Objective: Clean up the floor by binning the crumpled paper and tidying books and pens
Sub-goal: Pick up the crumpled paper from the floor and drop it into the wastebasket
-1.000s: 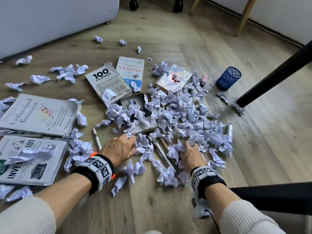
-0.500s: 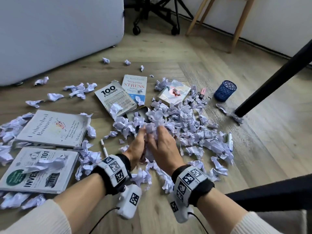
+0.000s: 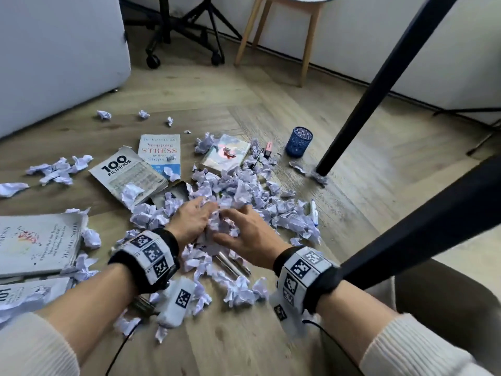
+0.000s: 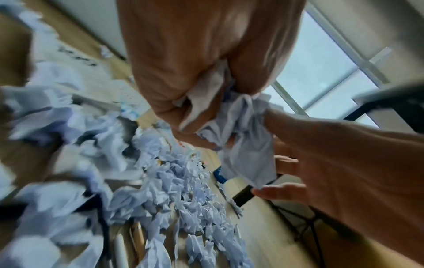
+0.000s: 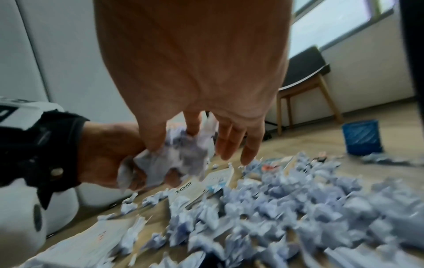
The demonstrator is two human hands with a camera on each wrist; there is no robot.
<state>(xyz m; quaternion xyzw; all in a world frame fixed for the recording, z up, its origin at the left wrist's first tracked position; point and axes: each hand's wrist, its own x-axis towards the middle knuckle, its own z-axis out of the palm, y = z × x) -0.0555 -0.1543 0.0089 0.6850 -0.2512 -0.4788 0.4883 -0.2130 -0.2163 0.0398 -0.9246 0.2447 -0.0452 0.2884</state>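
Observation:
My left hand point(image 3: 199, 214) grips a wad of crumpled paper point(image 3: 219, 222) lifted above the floor; its curled fingers point(image 4: 183, 117) clutch the sheets point(image 4: 241, 127). My right hand point(image 3: 245, 223) presses the same wad point(image 5: 174, 156) from the right with fairly straight, spread fingers point(image 5: 231, 141). Below lies a big pile of crumpled paper point(image 3: 260, 202). Books lie around it: "100 Filipinos" point(image 3: 127, 172), "Stopping Stress" point(image 3: 160, 150), a colourful one point(image 3: 226, 156) and two at left point(image 3: 38, 242). Silver pens point(image 3: 233, 264), a white pen point(image 3: 313, 211) and a pink highlighter point(image 3: 268, 146) lie on the floor.
A blue mesh pen cup point(image 3: 299, 142) stands upright beyond the pile. A black table leg point(image 3: 379, 85) slants down at right, another bar point(image 3: 420, 221) crosses my right arm. A wooden stool point(image 3: 306, 50), an office chair base point(image 3: 187, 36) and a white cabinet point(image 3: 54, 50) stand at the back.
Both hands swept inward from the floor, gathered a wad of crumpled paper between them and raised it. The head view tilted up, showing more of the room.

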